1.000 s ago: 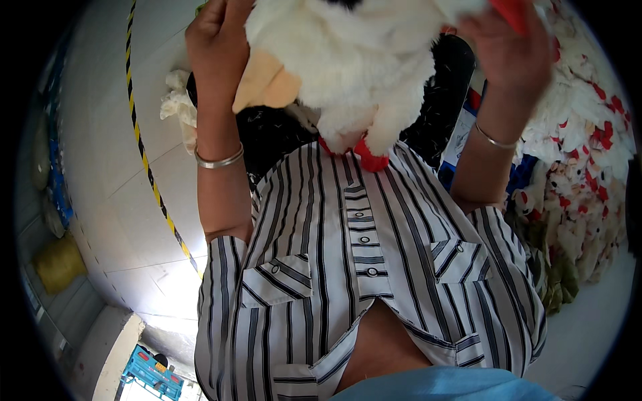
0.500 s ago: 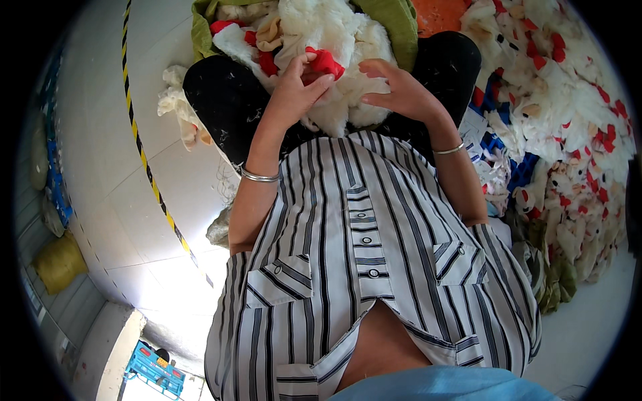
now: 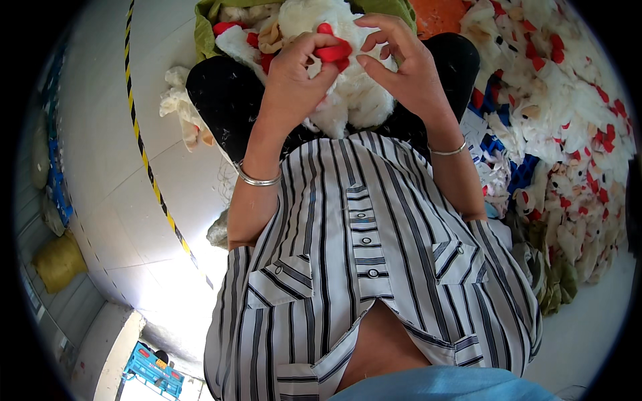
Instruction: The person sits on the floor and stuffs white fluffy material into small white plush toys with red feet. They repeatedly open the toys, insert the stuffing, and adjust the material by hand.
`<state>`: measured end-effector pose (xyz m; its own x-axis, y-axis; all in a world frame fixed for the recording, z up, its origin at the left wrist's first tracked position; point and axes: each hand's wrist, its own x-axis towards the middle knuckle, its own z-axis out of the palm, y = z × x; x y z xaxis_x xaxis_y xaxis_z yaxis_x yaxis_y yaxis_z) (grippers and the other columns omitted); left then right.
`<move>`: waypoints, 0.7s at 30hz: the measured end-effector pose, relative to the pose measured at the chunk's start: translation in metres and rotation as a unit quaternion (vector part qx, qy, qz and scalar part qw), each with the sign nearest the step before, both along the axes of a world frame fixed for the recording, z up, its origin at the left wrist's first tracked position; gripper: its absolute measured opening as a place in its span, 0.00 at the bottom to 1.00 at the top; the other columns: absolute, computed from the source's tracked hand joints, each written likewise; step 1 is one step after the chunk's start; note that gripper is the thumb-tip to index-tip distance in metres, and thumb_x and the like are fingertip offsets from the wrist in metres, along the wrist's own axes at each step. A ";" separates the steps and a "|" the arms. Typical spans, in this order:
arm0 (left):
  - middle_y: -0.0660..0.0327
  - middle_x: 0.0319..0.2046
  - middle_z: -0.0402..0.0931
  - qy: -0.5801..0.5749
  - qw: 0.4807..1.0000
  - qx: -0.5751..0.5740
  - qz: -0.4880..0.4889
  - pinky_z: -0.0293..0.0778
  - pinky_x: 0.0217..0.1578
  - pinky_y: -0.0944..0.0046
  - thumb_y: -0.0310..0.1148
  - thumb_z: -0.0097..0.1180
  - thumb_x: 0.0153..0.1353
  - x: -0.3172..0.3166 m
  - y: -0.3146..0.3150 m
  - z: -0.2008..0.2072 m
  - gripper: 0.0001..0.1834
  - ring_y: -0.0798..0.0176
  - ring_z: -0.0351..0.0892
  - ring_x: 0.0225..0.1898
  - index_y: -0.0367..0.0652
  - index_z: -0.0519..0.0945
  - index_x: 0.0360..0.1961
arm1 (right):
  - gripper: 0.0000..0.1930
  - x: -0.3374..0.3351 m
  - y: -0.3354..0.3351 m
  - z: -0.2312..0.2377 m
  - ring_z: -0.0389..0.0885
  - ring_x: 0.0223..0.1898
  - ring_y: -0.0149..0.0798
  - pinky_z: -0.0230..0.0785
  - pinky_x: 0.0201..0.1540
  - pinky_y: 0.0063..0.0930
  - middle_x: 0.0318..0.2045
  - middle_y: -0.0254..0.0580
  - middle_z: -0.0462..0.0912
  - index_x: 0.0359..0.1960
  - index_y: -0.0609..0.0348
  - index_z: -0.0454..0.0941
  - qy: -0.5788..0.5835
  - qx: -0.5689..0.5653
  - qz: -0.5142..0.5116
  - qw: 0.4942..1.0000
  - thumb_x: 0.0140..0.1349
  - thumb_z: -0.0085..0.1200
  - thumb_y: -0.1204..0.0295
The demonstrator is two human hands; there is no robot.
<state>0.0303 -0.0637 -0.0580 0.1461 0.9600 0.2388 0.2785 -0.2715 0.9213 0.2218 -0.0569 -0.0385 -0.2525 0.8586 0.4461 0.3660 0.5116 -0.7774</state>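
Observation:
A small red fabric piece [image 3: 338, 53] is pinched between the thumb and fingers of my left hand [image 3: 294, 87]. To its right my right hand [image 3: 413, 72] is raised with thumb and fingers curved and apart, close to the red piece but with a gap between. Nothing shows in that hand. Below both hands, white plush fabric [image 3: 364, 100] lies heaped between my knees. More red and beige scraps [image 3: 269, 39] stick out of the heap on its left side, partly covered by the plush.
A green sack [image 3: 206, 30] surrounds the heap. On the right spreads a large pile of white and red plush pieces [image 3: 568, 100], with a blue crate [image 3: 525, 170] beneath. Yellow-black floor tape [image 3: 144, 157] runs along the left. White scraps [image 3: 179, 100] lie by my left knee.
My right hand has risen and its fingers have spread wider. My left hand has shifted slightly up and right, and the red piece now stands more upright in its pinch.

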 end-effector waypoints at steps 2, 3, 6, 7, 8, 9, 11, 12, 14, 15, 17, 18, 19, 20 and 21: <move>0.66 0.31 0.77 -0.035 0.995 0.088 -0.021 0.71 0.34 0.75 0.23 0.57 0.56 0.007 -0.004 0.016 0.11 0.76 0.73 0.30 0.38 0.78 0.42 | 0.16 0.002 -0.001 0.011 0.78 0.36 0.24 0.68 0.37 0.18 0.35 0.30 0.81 0.48 0.58 0.76 -0.046 0.005 0.041 0.998 0.57 0.60 0.78; 0.66 0.31 0.77 -0.085 0.993 0.075 -0.025 0.72 0.34 0.75 0.22 0.57 0.57 0.008 -0.007 0.022 0.10 0.76 0.74 0.31 0.38 0.77 0.42 | 0.15 0.004 -0.001 0.014 0.78 0.37 0.22 0.68 0.36 0.16 0.36 0.29 0.81 0.48 0.58 0.76 -0.069 0.007 0.062 0.996 0.58 0.59 0.79; 0.66 0.33 0.77 -0.270 0.959 0.058 -0.060 0.72 0.35 0.76 0.18 0.54 0.60 0.009 -0.014 0.038 0.09 0.77 0.76 0.33 0.39 0.77 0.41 | 0.12 0.011 -0.008 0.020 0.77 0.37 0.22 0.69 0.38 0.14 0.36 0.32 0.81 0.46 0.63 0.76 -0.010 -0.017 0.024 1.000 0.61 0.57 0.79; 0.66 0.33 0.77 -0.267 0.960 0.067 -0.045 0.72 0.35 0.77 0.18 0.54 0.60 0.007 -0.017 0.038 0.09 0.77 0.76 0.33 0.38 0.76 0.41 | 0.11 0.014 -0.008 0.018 0.77 0.38 0.22 0.69 0.39 0.14 0.37 0.33 0.81 0.46 0.65 0.76 0.052 -0.034 0.035 0.997 0.62 0.56 0.79; 0.66 0.33 0.77 -0.265 0.961 0.077 -0.033 0.72 0.36 0.77 0.17 0.54 0.60 0.004 -0.018 0.040 0.08 0.77 0.76 0.33 0.38 0.76 0.40 | 0.10 0.018 -0.007 0.015 0.77 0.38 0.22 0.69 0.40 0.14 0.37 0.34 0.81 0.45 0.66 0.75 0.115 -0.049 0.044 0.991 0.63 0.55 0.79; 0.66 0.33 0.77 -0.263 0.961 0.087 -0.020 0.72 0.36 0.77 0.17 0.53 0.60 0.001 -0.018 0.040 0.08 0.77 0.75 0.33 0.37 0.76 0.40 | 0.09 0.022 -0.006 0.013 0.77 0.39 0.23 0.69 0.40 0.14 0.38 0.35 0.81 0.45 0.68 0.75 0.177 -0.064 0.052 0.981 0.64 0.54 0.79; 0.66 0.35 0.77 -0.215 0.972 0.092 -0.030 0.70 0.32 0.78 0.18 0.55 0.60 -0.002 -0.018 0.034 0.07 0.78 0.74 0.32 0.38 0.78 0.39 | 0.09 0.030 -0.002 0.008 0.77 0.42 0.25 0.70 0.44 0.17 0.41 0.37 0.80 0.46 0.68 0.74 0.218 -0.062 0.088 0.970 0.66 0.52 0.78; 0.66 0.35 0.77 -0.196 0.976 0.088 -0.039 0.69 0.31 0.78 0.19 0.55 0.60 -0.001 -0.019 0.033 0.07 0.78 0.73 0.31 0.38 0.79 0.39 | 0.09 0.032 0.000 0.004 0.77 0.42 0.25 0.70 0.45 0.18 0.42 0.37 0.80 0.47 0.68 0.74 0.243 -0.069 0.106 0.962 0.67 0.51 0.78; 0.65 0.35 0.77 -0.157 0.979 0.119 -0.052 0.67 0.28 0.77 0.21 0.60 0.57 0.004 -0.019 0.031 0.07 0.78 0.70 0.27 0.39 0.82 0.38 | 0.09 0.032 0.000 0.002 0.77 0.44 0.26 0.70 0.47 0.20 0.43 0.38 0.79 0.48 0.67 0.73 0.294 -0.089 0.142 0.941 0.67 0.50 0.78; 0.65 0.35 0.77 -0.147 0.979 0.129 -0.055 0.66 0.27 0.77 0.21 0.61 0.56 0.007 -0.020 0.032 0.08 0.78 0.70 0.26 0.39 0.82 0.38 | 0.09 0.030 -0.001 0.003 0.77 0.45 0.27 0.70 0.48 0.21 0.44 0.39 0.79 0.48 0.67 0.73 0.318 -0.103 0.161 0.928 0.68 0.49 0.78; 0.65 0.35 0.77 -0.127 0.978 0.150 -0.063 0.65 0.26 0.77 0.22 0.63 0.55 0.013 -0.023 0.034 0.09 0.78 0.68 0.25 0.40 0.82 0.38 | 0.09 0.029 -0.002 0.004 0.77 0.46 0.28 0.70 0.49 0.22 0.45 0.39 0.79 0.48 0.66 0.73 0.357 -0.120 0.187 0.907 0.68 0.48 0.77; 0.66 0.34 0.75 -0.139 0.977 0.147 -0.064 0.64 0.25 0.78 0.22 0.64 0.54 0.015 -0.022 0.030 0.12 0.78 0.67 0.25 0.40 0.82 0.41 | 0.09 0.029 -0.003 0.004 0.78 0.46 0.29 0.71 0.49 0.23 0.45 0.40 0.79 0.48 0.66 0.73 0.372 -0.122 0.194 0.900 0.68 0.47 0.77; 0.67 0.34 0.74 -0.128 0.981 0.133 -0.055 0.64 0.25 0.78 0.22 0.64 0.54 0.015 -0.022 0.031 0.13 0.79 0.66 0.24 0.40 0.82 0.42 | 0.09 0.029 -0.004 0.005 0.78 0.46 0.29 0.71 0.50 0.23 0.45 0.40 0.79 0.48 0.66 0.72 0.386 -0.125 0.201 0.892 0.69 0.46 0.77; 0.67 0.33 0.73 -0.117 0.985 0.120 -0.049 0.63 0.24 0.78 0.22 0.64 0.54 0.016 -0.022 0.030 0.14 0.79 0.65 0.24 0.40 0.82 0.43 | 0.09 0.029 -0.005 0.006 0.78 0.46 0.29 0.71 0.49 0.23 0.45 0.40 0.79 0.48 0.66 0.73 0.383 -0.128 0.208 0.891 0.68 0.47 0.77; 0.67 0.33 0.72 -0.107 0.988 0.106 -0.042 0.63 0.24 0.78 0.22 0.64 0.54 0.017 -0.022 0.030 0.15 0.79 0.65 0.24 0.40 0.82 0.44 | 0.09 0.027 -0.005 0.008 0.79 0.46 0.29 0.71 0.49 0.23 0.45 0.40 0.80 0.48 0.66 0.73 0.380 -0.131 0.214 0.890 0.68 0.48 0.77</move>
<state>0.0471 -0.0858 -0.0278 0.1482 0.8720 0.4666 0.0524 -0.4780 0.8768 0.2491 -0.0619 -0.0306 -0.2925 0.8554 0.4275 -0.5019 0.2432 -0.8301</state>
